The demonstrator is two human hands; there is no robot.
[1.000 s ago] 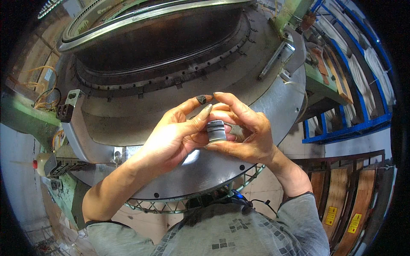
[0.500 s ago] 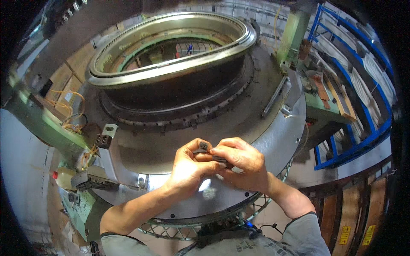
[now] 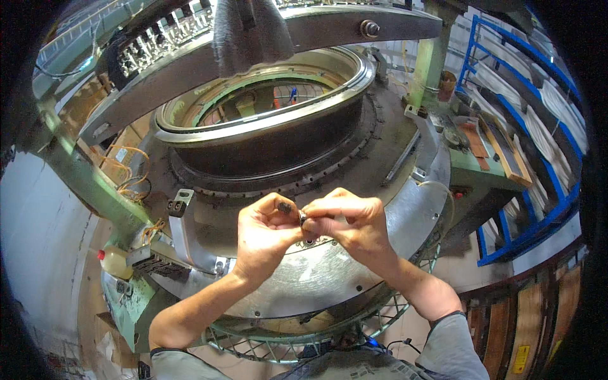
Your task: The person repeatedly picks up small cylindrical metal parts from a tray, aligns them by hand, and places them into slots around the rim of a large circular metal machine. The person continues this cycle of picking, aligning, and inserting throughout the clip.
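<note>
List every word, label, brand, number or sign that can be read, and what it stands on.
Yellow label on a brown panel, lower right: its print is too small and blurred to read.
No other text can be made out.

A blackish piece [image 3: 284, 208] sits in the left hand [image 3: 262, 233], near a small, mostly covered shiny part [image 3: 303, 217].

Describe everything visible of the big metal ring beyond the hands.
The ring looks metallic, with a bright, shiny rim above a dark outer wall and greenish surfaces inside. It stands open side up on the round machine bed; a dark beam hides part of its far edge. Whether beam and ring touch is unclear.
</note>
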